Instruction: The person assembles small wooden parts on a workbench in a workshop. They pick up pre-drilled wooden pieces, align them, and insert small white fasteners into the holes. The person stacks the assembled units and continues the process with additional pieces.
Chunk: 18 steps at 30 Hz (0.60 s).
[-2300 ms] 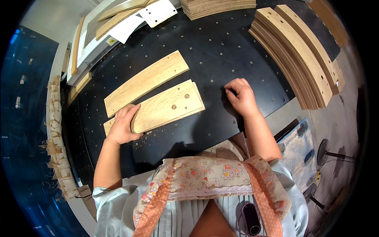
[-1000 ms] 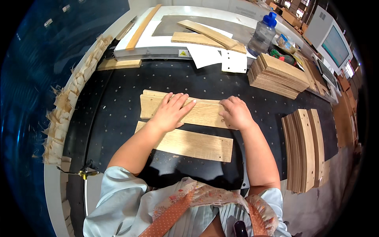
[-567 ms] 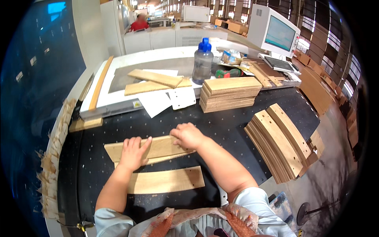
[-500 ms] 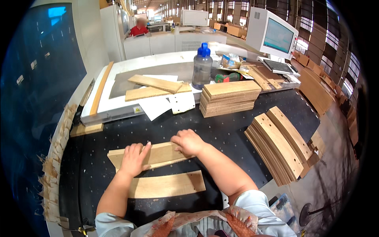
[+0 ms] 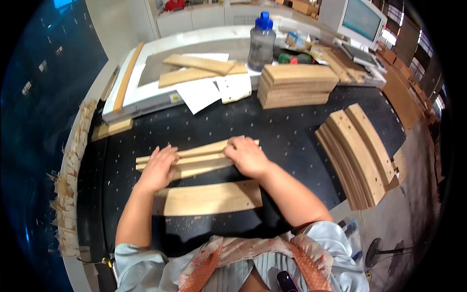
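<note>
Both hands rest on a small group of pale wooden boards point(image 5: 202, 159) on the black table. Their long edges show as stacked strips, and the rear one runs up at a slight angle. My left hand point(image 5: 159, 168) grips the left end, its fingers curled over the top. At the other end, my right hand point(image 5: 247, 156) holds the boards with bent fingers; its fingertips are partly hidden. Nearer to me a single slightly curved wooden board point(image 5: 209, 198) lies flat, apart from the held ones, with small dark holes near its right end.
A tall board stack point(image 5: 297, 87) stands at the back right. Curved, drilled boards point(image 5: 357, 155) are piled at the right edge. Behind are a blue-capped water bottle point(image 5: 261, 46), paper sheets point(image 5: 198, 95), loose boards point(image 5: 199, 65) and a monitor point(image 5: 362, 20). A tattered pale strip point(image 5: 68, 185) borders the left.
The held boards have tipped so that several edge strips now show instead of one broad face. Both hands stay at the ends. The whole view has tilted downward.
</note>
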### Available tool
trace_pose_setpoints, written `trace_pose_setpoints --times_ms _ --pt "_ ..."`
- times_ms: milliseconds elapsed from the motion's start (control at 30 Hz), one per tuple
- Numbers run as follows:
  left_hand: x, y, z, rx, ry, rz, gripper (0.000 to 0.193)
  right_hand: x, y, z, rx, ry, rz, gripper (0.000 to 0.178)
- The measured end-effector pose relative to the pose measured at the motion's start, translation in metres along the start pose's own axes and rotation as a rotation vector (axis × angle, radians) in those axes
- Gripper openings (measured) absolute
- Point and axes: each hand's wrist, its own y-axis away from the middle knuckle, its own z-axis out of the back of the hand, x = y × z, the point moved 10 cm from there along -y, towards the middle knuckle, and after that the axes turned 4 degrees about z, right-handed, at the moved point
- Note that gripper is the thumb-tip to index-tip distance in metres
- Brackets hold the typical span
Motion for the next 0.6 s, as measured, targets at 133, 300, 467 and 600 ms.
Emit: trace_pose_setpoints --times_ms 133,300,467,600 --pt "0.006 -0.002 -0.008 0.099 -0.148 -0.015 0.022 0.007 0.002 0.003 0.036 -0.001 -0.005 0.018" --pt "0.022 -0.006 -0.007 0.263 -0.253 0.167 0.024 0.002 -0.001 -0.012 0.417 0.149 -0.106 0.015" --pt "0.040 -0.027 -0.001 -0.164 -0.430 0.128 0.014 -0.015 -0.034 0.010 -0.098 0.393 -0.006 0.016" --pt "0.070 -0.026 -0.042 -0.131 -0.441 0.215 0.016 -0.048 -0.026 -0.053 0.036 0.371 -0.140 0.021"
